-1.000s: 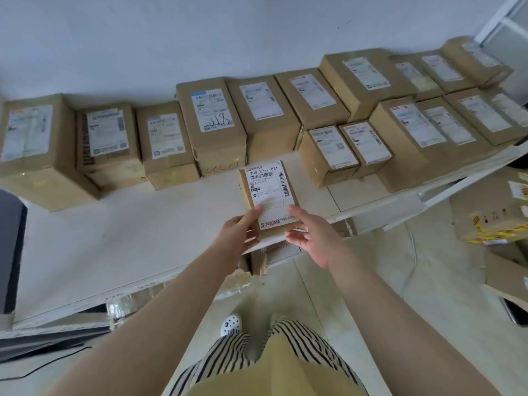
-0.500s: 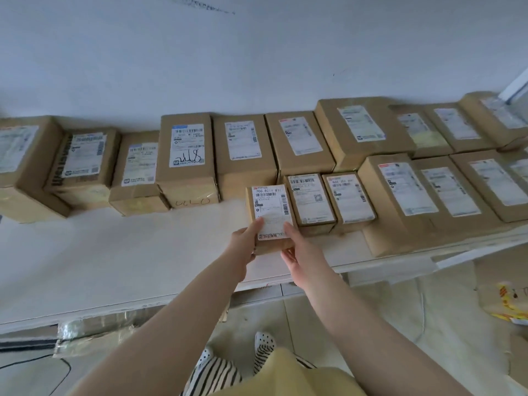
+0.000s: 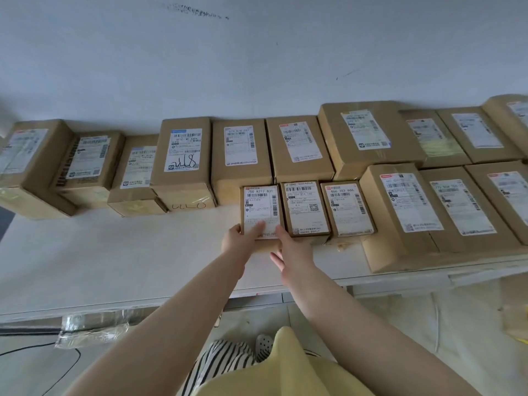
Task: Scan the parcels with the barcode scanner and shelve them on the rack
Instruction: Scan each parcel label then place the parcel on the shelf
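Note:
A small brown parcel point(image 3: 261, 207) with a white label reading 700 R217 831 lies on the white rack shelf point(image 3: 114, 252). It sits flush against the left side of two similar small parcels point(image 3: 305, 208). My left hand point(image 3: 238, 242) holds its near-left corner, thumb pressed on the label. At the near-right corner my right hand point(image 3: 291, 252) touches the parcel with a straight index finger, its other fingers loose. No barcode scanner is in view.
A row of labelled cardboard parcels point(image 3: 183, 150) lines the wall at the back of the shelf, with bigger boxes point(image 3: 405, 201) at the right. Bare shelf surface lies left of my hands. Crumpled plastic wrap point(image 3: 94, 327) and a black cable point(image 3: 57, 367) lie below.
Both hands carried the small parcel forward and to the right, and it now lies on the shelf beside the two small parcels. The right hand's grip has loosened.

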### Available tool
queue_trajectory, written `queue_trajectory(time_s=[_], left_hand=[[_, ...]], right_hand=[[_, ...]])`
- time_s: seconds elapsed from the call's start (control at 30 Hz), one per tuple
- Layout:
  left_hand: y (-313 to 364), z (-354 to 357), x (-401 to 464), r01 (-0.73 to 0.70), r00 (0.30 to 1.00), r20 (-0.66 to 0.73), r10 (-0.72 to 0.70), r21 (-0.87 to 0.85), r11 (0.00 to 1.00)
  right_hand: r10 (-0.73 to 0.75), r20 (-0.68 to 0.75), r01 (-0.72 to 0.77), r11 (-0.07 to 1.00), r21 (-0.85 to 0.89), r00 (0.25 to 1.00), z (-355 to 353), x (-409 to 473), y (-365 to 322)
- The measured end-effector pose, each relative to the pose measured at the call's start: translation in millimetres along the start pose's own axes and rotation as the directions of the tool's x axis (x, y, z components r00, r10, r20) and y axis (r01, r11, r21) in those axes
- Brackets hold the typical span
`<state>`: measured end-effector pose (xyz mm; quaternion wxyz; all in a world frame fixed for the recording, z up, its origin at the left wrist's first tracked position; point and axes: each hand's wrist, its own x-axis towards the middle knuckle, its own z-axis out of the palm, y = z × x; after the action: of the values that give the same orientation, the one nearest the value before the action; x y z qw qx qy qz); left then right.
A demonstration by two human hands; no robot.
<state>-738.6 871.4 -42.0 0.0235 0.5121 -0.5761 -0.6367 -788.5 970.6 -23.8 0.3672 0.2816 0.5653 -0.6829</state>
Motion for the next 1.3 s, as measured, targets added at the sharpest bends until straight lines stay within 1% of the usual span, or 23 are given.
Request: queue_trajectory(time_s=[0.1,0.27,0.33,0.6,0.7,0.8,0.93,1.0,1.07,1.13,1.2,1.3], left_hand=[[-1.3,1.9,0.9,-0.015,1.000,-0.016,0.015,0.011,1.000],[0.5,4.6,-0.2,0.006,0.999,-0.031,-0.008,-0.082,0.997],[0.3,6.4,-2.6,-0.003,0.999,-0.038,-0.001,-0.089,0.996],[-3.9,6.2,-3.4,-0.032,0.998,-0.055,0.030,-0.034,0.999],[-3.8,5.5,-3.6,-0.012,0.999,-0.050,0.013,0.030,0.999],[-2.8,0.8,-4.7,0.005,1.000,-0.009,-0.005,0.081,0.997],[-10.8,-13.9,-12.4,0.040,0.994,0.102,-0.037,-0.028,0.999],[-25.1,-32.4,-21.1,0.030,0.995,0.099,-0.022,-0.077,0.997],[-43.2,-50.5,-26.8,0.024,0.999,0.051,-0.017,-0.156,0.987],[-63.8,-83.6,-32.5,0.052,0.998,-0.014,-0.059,-0.282,0.958],[-82.4,-125.3,-38.4,0.061,0.993,-0.074,-0.096,-0.380,0.923],[-108.1,-197.7,-52.0,0.011,0.974,-0.196,-0.116,-0.468,0.884]], right_hand=[[-0.017,-0.027,0.017,1.000,0.010,0.999,2.0,0.7,0.6],[-0.068,-0.062,0.069,0.997,0.027,0.996,4.8,0.4,6.3],[-0.081,-0.076,0.083,0.996,0.030,0.994,6.0,1.1,8.4],[-0.099,-0.112,0.100,0.995,0.002,0.989,10.4,4.4,13.7],[-0.112,-0.112,0.112,0.994,-0.006,0.987,11.0,3.9,14.5],[-0.099,-0.102,0.096,0.995,-0.037,0.990,10.5,3.8,17.3],[-0.047,-0.101,0.038,0.996,-0.086,0.994,9.8,-0.2,24.4],[-0.036,-0.102,0.021,0.990,-0.142,0.994,11.4,-8.2,33.2],[-0.022,-0.115,0.001,0.984,-0.180,0.993,10.9,-15.9,44.1],[-0.040,-0.106,0.014,0.973,-0.229,0.994,20.5,-29.2,65.4],[-0.054,-0.063,0.034,0.959,-0.281,0.997,35.6,-42.7,91.2],[-0.071,0.041,0.081,0.940,-0.332,0.997,69.9,-64.7,131.8]])
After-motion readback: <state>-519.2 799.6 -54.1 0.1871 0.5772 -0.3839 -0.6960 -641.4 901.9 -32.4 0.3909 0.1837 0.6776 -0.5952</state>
